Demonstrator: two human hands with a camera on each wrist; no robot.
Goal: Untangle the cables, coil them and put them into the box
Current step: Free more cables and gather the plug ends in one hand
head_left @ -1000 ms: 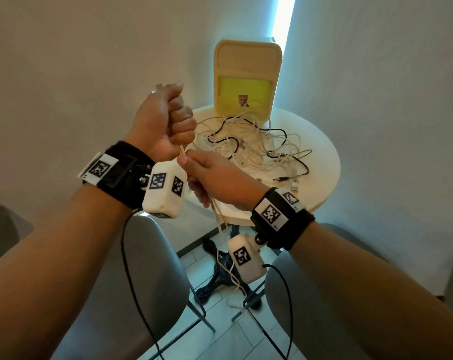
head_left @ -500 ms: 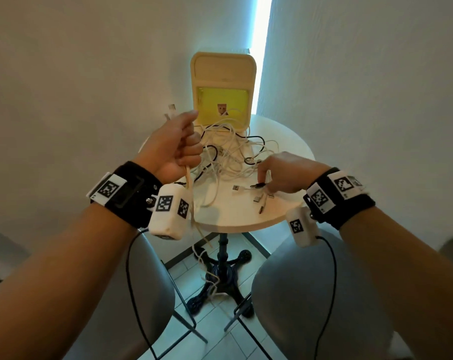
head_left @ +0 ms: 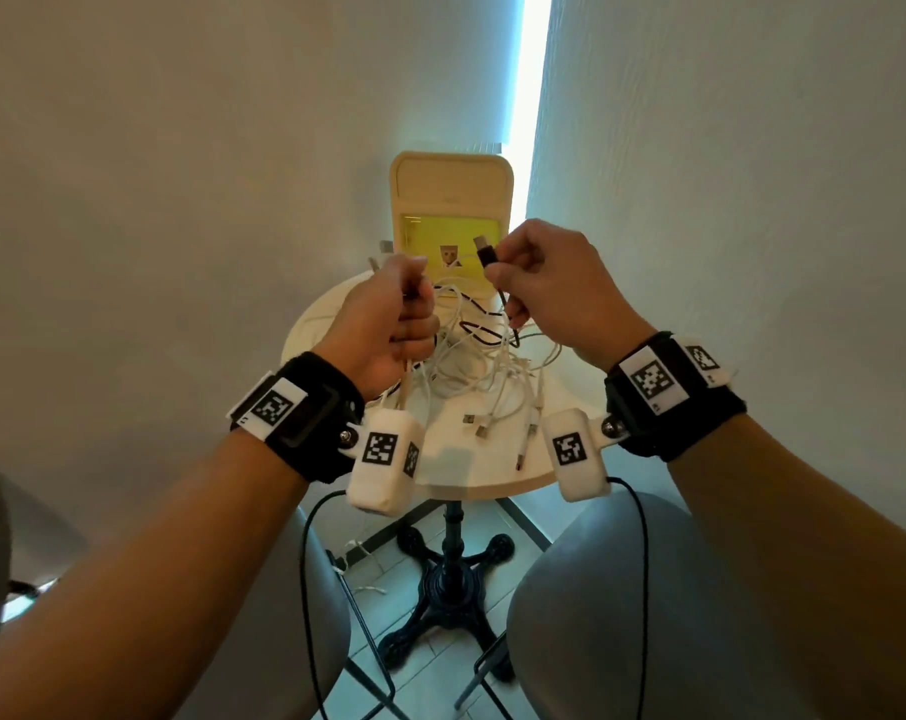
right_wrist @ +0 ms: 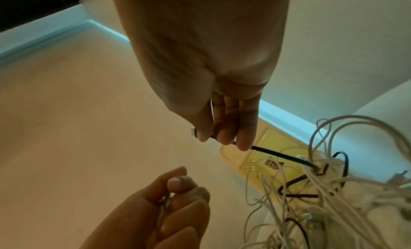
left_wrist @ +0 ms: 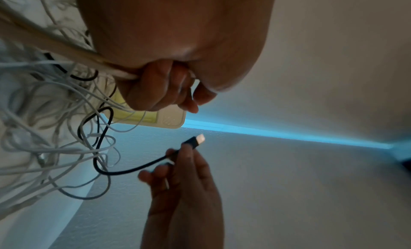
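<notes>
A tangle of white and black cables [head_left: 471, 356] lies on the small round table [head_left: 451, 470]. My left hand [head_left: 394, 319] is curled in a fist round a cream cable [head_left: 405, 384] that hangs down past the table edge; the left wrist view shows it entering the fist [left_wrist: 124, 74]. My right hand [head_left: 539, 283] pinches the plug end of a black cable [head_left: 487, 254], lifted above the heap; the black cable [left_wrist: 133, 168] [right_wrist: 282, 155] trails back into the tangle. The yellow box [head_left: 448, 241] stands open behind the cables, its cream lid upright.
Two grey chair seats [head_left: 622, 589] stand in front of the table, with its black pedestal base [head_left: 451, 579] between them. Walls close in on both sides and meet behind the box. Loose plug ends [head_left: 484, 428] lie near the table's front edge.
My right hand let go of the cream cable, reached down to the table, took a black plug and lifted it up in front of the box. The left hand kept its grip.
</notes>
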